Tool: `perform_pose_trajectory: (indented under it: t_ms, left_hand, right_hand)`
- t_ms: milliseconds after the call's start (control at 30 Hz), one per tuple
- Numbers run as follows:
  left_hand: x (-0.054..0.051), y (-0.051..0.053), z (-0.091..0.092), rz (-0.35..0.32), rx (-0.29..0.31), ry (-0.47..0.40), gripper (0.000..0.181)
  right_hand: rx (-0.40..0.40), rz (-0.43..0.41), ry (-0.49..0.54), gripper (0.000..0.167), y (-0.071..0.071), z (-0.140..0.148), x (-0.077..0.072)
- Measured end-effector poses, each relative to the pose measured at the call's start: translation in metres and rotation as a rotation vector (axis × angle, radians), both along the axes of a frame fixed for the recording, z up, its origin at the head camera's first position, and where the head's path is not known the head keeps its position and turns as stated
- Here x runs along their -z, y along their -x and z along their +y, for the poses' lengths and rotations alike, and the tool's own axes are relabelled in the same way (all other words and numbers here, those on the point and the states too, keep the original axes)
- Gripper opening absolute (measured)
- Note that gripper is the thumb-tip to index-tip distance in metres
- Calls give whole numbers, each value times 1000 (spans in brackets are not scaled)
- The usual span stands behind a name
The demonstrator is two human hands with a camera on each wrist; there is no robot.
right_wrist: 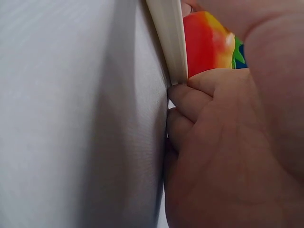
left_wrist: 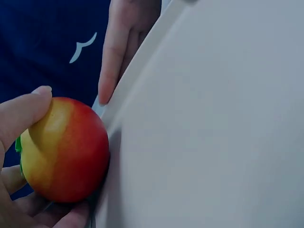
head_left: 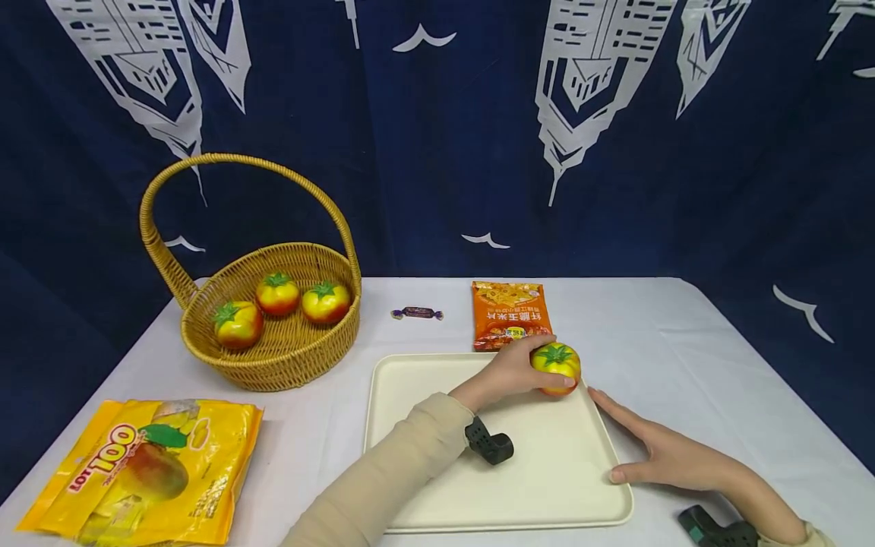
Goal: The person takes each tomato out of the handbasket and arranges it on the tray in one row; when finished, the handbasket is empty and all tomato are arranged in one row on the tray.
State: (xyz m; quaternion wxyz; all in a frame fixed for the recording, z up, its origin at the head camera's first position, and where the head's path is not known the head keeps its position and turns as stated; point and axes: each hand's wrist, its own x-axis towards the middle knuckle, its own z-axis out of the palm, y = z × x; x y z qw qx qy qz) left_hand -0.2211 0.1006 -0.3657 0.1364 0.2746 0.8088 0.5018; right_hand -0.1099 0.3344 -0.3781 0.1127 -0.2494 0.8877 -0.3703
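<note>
My left hand (head_left: 509,374) grips a red and yellow tomato (head_left: 559,363) with a green leafy top, at the far right corner of the cream tray (head_left: 554,475). In the left wrist view the thumb lies on the near side of the tomato (left_wrist: 66,149) and fingers curl beneath it. On the right, my right hand (head_left: 673,456) holds nothing; its fingers are extended and touch the tray's right edge. The right wrist view shows those fingers (right_wrist: 190,102) at the tray's edge (right_wrist: 172,42), with the tomato beyond.
A wicker basket (head_left: 273,372) with a tall handle holds several tomatoes at the back left. A yellow mango candy bag (head_left: 146,471) lies front left. Behind the tray are a small wrapped candy (head_left: 418,312) and an orange snack packet (head_left: 509,311).
</note>
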Motion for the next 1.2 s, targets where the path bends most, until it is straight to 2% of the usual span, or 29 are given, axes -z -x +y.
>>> perform_pose_trajectory:
  t_ms: [200,367,533,867,1000,1200]
  left_hand:
    - [-1,-1,11,84,-26,39,72]
    - [1,-1,19,97,-25,12,73]
    - [4,-1,23,104,-24,-10,72]
    - [5,-5,17,81,-30,-5,74]
    - [5,-5,12,94,-23,14,77]
    - [-3,-5,-2,116,9,42,78]
  right_hand:
    - [21,33,-36,94,0,1,-1]
    - [34,57,-53,95,-1,5,-1]
    - [21,45,-22,93,0,6,2]
    - [12,70,-36,93,0,2,7]
    - [2,68,-29,93,1,2,8]
    - [30,36,-85,94,2,1,6]
